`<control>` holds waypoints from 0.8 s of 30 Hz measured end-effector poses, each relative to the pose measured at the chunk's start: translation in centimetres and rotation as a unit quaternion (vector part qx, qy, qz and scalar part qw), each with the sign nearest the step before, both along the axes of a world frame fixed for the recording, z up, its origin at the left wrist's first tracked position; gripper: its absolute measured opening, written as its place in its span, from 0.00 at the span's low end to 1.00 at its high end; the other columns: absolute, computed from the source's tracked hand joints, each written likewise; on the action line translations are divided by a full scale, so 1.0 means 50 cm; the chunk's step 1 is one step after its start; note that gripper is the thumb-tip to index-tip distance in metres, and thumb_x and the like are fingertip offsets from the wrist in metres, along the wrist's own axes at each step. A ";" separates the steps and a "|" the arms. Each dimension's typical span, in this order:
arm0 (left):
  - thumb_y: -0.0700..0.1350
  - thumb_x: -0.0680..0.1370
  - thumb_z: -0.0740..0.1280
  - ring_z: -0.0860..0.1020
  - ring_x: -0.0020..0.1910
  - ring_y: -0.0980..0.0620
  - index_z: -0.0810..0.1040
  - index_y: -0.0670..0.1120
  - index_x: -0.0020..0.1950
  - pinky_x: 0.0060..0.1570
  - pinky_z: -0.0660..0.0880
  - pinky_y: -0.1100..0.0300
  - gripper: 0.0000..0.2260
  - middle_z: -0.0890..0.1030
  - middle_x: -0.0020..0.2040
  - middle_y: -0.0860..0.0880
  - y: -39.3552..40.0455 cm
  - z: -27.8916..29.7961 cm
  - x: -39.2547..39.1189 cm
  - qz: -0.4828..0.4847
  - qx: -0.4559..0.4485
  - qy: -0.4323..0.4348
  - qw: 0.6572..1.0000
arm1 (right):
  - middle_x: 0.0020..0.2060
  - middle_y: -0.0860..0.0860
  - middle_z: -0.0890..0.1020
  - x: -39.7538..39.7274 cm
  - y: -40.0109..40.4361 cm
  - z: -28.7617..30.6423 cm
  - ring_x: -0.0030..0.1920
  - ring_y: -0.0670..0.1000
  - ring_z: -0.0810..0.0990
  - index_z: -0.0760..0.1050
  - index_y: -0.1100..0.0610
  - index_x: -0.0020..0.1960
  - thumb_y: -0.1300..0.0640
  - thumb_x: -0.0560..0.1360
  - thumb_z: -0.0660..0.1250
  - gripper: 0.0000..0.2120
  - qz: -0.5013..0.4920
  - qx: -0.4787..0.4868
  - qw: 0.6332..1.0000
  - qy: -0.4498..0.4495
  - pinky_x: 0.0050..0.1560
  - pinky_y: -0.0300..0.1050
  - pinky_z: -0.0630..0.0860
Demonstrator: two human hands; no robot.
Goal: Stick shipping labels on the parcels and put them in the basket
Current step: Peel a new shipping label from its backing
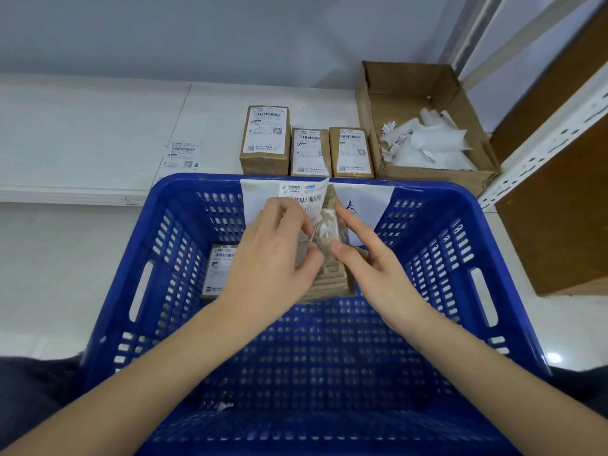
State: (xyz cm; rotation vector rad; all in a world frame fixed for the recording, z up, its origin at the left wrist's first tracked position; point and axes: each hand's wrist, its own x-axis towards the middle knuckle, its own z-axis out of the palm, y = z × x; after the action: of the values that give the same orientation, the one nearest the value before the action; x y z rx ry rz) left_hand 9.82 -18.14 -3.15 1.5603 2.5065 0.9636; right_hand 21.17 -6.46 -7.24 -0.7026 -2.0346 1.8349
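Observation:
My left hand [273,248] pinches a white shipping label [306,192] with a barcode, held upright above the blue basket [460,258]. My right hand [368,258] pinches the label's shiny backing sheet [325,228] between thumb and forefinger, curled away from the label's right edge. A brown parcel [329,284] lies in the basket just under both hands, partly hidden. A labelled parcel [220,268] lies in the basket's left part. Three labelled parcels [265,139] [310,153] [352,153] stand in a row on the white table behind the basket.
An open cardboard box [467,103] holding white backing scraps sits at the back right. A loose label [181,156] lies on the table at the left. A white paper sign [365,195] hangs on the basket's far rim. A brown shelf unit [559,209] stands at the right.

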 end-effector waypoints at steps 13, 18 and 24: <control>0.44 0.78 0.66 0.74 0.30 0.71 0.77 0.45 0.51 0.25 0.68 0.75 0.04 0.76 0.45 0.54 0.012 0.032 -0.030 0.133 -0.023 -0.360 0.923 | 0.65 0.51 0.73 -0.001 0.017 0.000 0.66 0.51 0.72 0.67 0.25 0.63 0.50 0.78 0.64 0.22 -0.026 -0.010 1.000 0.004 0.64 0.55 0.73; 0.43 0.79 0.65 0.78 0.38 0.56 0.82 0.44 0.52 0.26 0.70 0.74 0.07 0.81 0.47 0.47 0.009 0.038 -0.040 0.136 0.000 -0.399 0.907 | 0.66 0.45 0.71 0.000 0.018 0.003 0.67 0.49 0.70 0.68 0.25 0.60 0.53 0.78 0.65 0.22 -0.036 -0.005 0.999 0.011 0.64 0.55 0.73; 0.44 0.77 0.68 0.81 0.47 0.52 0.83 0.46 0.45 0.45 0.76 0.63 0.05 0.84 0.43 0.51 0.001 0.061 -0.052 0.161 0.007 -0.492 0.855 | 0.66 0.48 0.69 0.003 0.020 0.015 0.65 0.41 0.70 0.67 0.32 0.63 0.55 0.78 0.64 0.21 -0.047 0.027 0.999 -0.003 0.60 0.32 0.72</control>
State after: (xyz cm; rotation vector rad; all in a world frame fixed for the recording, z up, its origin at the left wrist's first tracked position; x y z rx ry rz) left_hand 7.22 -18.11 -0.08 0.3790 1.9614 1.3433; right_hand 21.31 -5.47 -6.48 -0.7752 -2.0108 1.7226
